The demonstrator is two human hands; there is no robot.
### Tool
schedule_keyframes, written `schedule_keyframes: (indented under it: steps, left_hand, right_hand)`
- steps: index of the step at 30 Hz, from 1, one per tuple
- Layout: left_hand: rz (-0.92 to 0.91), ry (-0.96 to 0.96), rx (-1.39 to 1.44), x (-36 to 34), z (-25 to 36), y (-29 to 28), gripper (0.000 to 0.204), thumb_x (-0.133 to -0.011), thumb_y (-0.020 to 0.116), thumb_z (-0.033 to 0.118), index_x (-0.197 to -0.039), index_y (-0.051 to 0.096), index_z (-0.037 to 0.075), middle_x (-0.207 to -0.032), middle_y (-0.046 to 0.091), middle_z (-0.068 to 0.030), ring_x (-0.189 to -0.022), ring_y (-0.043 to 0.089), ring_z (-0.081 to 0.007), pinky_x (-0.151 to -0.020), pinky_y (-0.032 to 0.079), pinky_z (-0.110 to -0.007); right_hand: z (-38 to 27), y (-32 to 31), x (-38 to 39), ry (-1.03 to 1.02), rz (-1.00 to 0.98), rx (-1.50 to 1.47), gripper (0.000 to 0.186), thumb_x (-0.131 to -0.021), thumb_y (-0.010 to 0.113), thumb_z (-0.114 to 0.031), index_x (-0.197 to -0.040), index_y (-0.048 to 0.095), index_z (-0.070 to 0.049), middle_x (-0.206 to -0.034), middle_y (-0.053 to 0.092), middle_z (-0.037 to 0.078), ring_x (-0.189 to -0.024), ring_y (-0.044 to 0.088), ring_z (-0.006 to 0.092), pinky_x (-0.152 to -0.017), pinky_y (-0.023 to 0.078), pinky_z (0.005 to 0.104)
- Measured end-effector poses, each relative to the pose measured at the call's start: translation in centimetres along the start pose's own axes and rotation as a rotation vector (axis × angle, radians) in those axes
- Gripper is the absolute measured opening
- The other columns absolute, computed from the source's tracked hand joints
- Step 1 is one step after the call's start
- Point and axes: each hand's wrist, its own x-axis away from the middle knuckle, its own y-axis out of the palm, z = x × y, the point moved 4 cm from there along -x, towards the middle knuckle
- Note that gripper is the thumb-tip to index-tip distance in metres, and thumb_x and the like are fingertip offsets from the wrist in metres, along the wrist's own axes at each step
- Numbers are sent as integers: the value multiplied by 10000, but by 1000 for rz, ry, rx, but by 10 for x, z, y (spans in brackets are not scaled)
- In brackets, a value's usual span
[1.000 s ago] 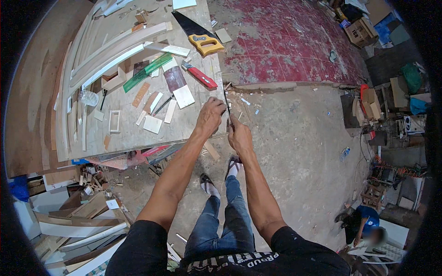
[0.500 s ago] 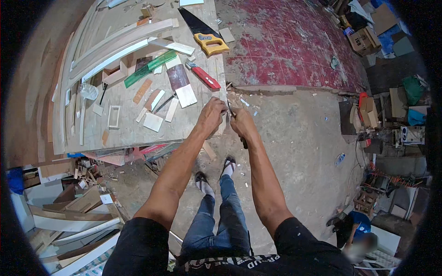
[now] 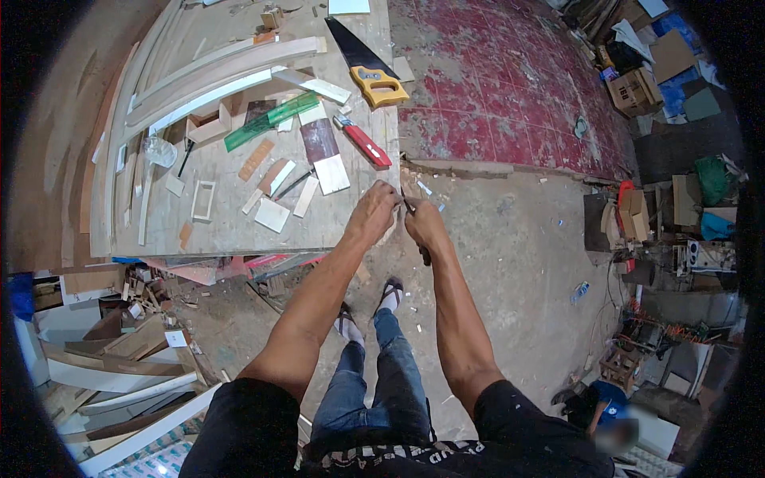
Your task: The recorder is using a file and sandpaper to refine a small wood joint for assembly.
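Worktable (image 3: 311, 233) seen from above

Near the front right corner, the left hand (image 3: 373, 213) bunches its fingers, perhaps for steadying; I cannot tell what they hold. Just off the right edge, seemingly for clearance, the right hand (image 3: 425, 225) grips a slim dark tool (image 3: 408, 206). A red cutter (image 3: 366, 146) lies along that edge, within reach.

This view comes from the left 1 of 2 fisheye cameras, worn on the person's head. It faces steeply down. The left hand (image 3: 373, 213) and the right hand (image 3: 427, 228) are fairly near; the workbench (image 3: 325, 226) lies at upper left, and the floor (image 3: 510, 271) spreads farther below. Straight edges bend toward the round dark rim.
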Motion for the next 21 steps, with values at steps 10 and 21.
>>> schedule_keyframes:
  steps: [10,21]
  left_hand:
    - [-3,-14,-4,-2,2,-2,248,-749,597,-35,-953,728,20,-988,643,-140,-1069,569,-301,-960,489,-380]
    - [-16,-53,-34,3,-10,-4,240,-731,590,-49,-925,722,4,-994,653,-143,-1057,575,-304,-960,484,-383]
  right_hand:
    - [2,-1,-13,126,-41,-18,380,-800,503,-51,-1136,678,-20,-897,663,317,-879,666,454,-801,526,471]
    - [-4,1,9,-119,54,-21,372,-781,510,-29,-1114,670,20,-844,661,314,-818,682,419,-762,527,458]
